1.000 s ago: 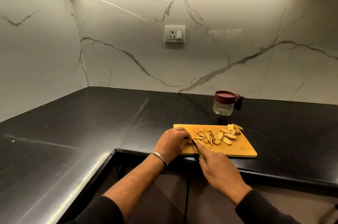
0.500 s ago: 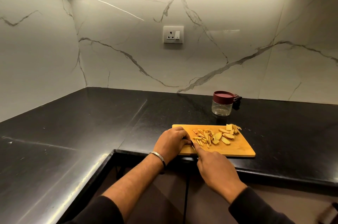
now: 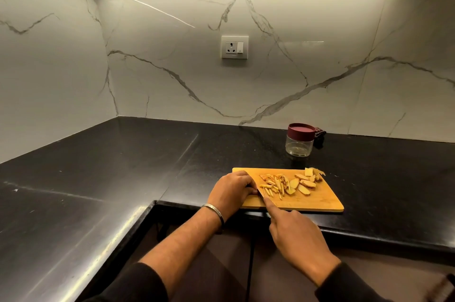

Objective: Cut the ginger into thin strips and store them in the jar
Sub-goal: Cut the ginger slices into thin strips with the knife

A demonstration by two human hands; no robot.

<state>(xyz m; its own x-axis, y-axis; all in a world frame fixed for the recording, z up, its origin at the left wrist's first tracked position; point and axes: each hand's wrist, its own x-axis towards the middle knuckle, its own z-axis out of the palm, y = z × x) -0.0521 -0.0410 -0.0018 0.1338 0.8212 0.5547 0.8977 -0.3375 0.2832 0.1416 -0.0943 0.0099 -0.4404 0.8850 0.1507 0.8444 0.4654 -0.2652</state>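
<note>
A wooden cutting board [image 3: 317,200] lies at the counter's front edge. On it sit a heap of thin ginger strips [image 3: 274,185] and, to their right, several flat ginger slices [image 3: 306,184]. My left hand [image 3: 231,189] is curled knuckles-up on the board's left end, fingertips against the knife blade; what lies under the fingers is hidden. My right hand [image 3: 295,237] grips the knife [image 3: 260,195], its index finger along the spine and the handle hidden in the palm. The clear jar [image 3: 299,145] with its maroon lid on stands behind the board.
The black stone counter [image 3: 123,178] wraps around in an L to the left. A small dark object [image 3: 320,137] lies behind the jar by the marble wall. A wall socket [image 3: 234,47] sits above the counter.
Both hands stay at the board's left end. The right hand and knife shift only slightly at the same spot. The ginger heaps and the jar have not moved.
</note>
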